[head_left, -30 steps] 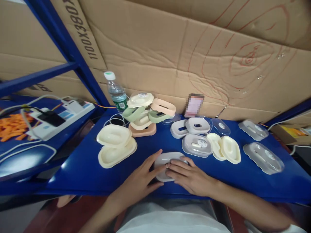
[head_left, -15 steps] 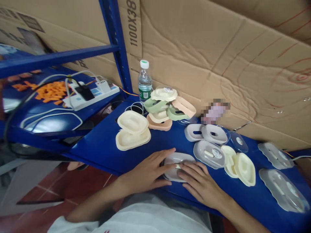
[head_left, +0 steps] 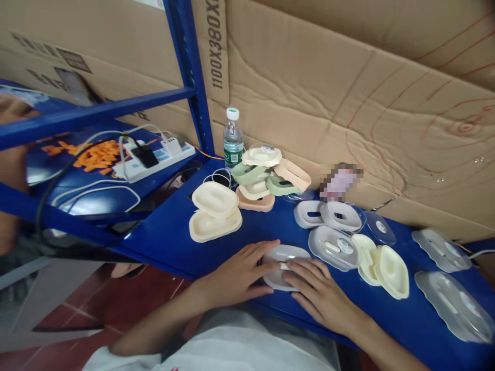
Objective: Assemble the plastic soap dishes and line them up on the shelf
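Observation:
A shallow grey oval dish (head_left: 284, 252) with a pale strip at its middle lies on the blue table in front of me. My left hand (head_left: 245, 270) touches its left side, fingers spread, one over the top and one along the far edge. From the right, my right hand (head_left: 315, 286) lies over the dish with fingers stretched out. Its fingertips reach the strip and hide the dish's right part. Just beyond my right hand is a grey dish under a clear lid with a round label (head_left: 344, 246). Cream oval trays (head_left: 215, 221) lie beyond my left hand.
Behind are grey rings (head_left: 341, 216), a pile of green and peach rings (head_left: 255, 175) and a water bottle (head_left: 233, 139). Cream pieces (head_left: 392, 273) and wavy grey covers (head_left: 450, 304) lie right. A blue frame post (head_left: 189, 56) rises left, near a power strip (head_left: 154, 165) and another person's arm (head_left: 11, 170).
The camera view has shifted slightly, and another person's hand and arm now show at the far left. Both my hands stay on the grey dish in the same pose.

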Demonstrator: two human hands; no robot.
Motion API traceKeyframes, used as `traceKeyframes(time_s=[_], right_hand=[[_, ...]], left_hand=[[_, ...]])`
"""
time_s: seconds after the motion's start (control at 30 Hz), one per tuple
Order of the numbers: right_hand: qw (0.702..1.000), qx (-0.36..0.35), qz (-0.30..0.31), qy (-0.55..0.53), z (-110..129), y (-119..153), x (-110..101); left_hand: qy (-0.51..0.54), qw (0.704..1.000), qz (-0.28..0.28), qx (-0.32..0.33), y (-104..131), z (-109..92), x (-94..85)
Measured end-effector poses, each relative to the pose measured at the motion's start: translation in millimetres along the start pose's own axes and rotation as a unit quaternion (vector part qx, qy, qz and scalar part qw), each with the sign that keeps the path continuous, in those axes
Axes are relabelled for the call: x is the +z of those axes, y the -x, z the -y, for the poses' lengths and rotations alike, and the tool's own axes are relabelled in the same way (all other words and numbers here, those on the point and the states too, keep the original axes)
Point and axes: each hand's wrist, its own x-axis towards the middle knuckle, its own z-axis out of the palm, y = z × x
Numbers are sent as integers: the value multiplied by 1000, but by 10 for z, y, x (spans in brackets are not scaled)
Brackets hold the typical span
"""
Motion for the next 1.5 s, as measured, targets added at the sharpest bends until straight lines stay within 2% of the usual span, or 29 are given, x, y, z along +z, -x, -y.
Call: traceKeyframes(time_s=[0.3, 0.47, 0.57, 0.7, 0.83, 0.9, 0.97, 1.1, 1.33, 1.5], right_hand=[[1000, -9, 19, 3, 12, -37, -106], [999, -3, -14, 43, -134, -34, -413], [996, -3, -48, 76, -344, -330, -684], [995, 10, -66, 75, -781, -1163, -909], [997, 28, -59, 47, -1273, -2048, -810], [998, 31, -52, 36, -1473, -2357, -684], [998, 40, -40, 29, -1618, -2549, -565], [998, 58, -23, 20, -1752, -2659, -457], [996, 71, -53, 11, -1797, -2595, -470], [997, 57, -49, -23, -1807, -2633, -463]], left_hand=[[-4, 1000, 15, 8, -7, 10, -8], [8, 1000, 8, 6, -13, 16, -3], [15, 1000, 16, -1, -17, 10, -8], [20, 1000, 22, -8, -19, 7, -7], [23, 999, 29, -3, -20, 4, -14], [24, 999, 34, -4, -22, -1, -28], [22, 999, 41, -4, -22, -7, -42], [21, 999, 43, -6, -15, -14, -50], [27, 999, 35, -2, 0, 1, -19], [10, 999, 42, -2, 7, -3, -16]])
